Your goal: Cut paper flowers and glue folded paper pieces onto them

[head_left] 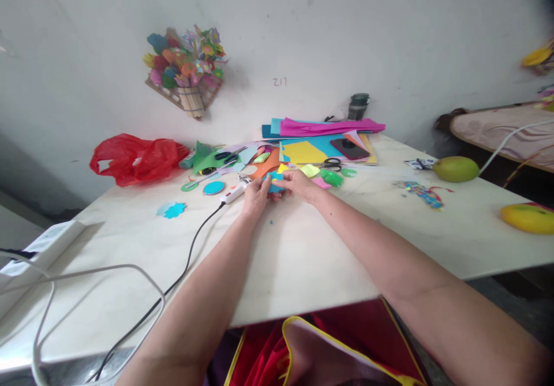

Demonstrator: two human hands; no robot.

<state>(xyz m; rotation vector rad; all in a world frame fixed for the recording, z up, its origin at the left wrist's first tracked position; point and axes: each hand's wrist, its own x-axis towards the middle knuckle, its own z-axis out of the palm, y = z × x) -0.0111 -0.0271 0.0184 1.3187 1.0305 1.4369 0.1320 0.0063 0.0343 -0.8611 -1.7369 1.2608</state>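
Observation:
Between my left hand [256, 197] and my right hand [299, 184] is a blue paper flower [272, 185] with a bit of yellow at its middle. The fingers of both hands are closed on its edges, just above the table. A white glue gun [236, 192] with a black cord lies right beside my left hand; its nozzle end is close to the fingers. Farther left rest a flat blue scalloped paper flower [175, 210] and a round blue disc [213, 188]. Past my right hand are a yellow paper piece [310, 170] and a crumpled green piece [331, 177].
Behind the hands lie scissors [332, 164], coloured sheets [303, 152], a phone [350, 149] and rolled pink paper [331, 127]. A red plastic bag [137, 158] is at the back left. Mangoes [456, 168] sit on the right. White cables [142, 270] loop at the front left.

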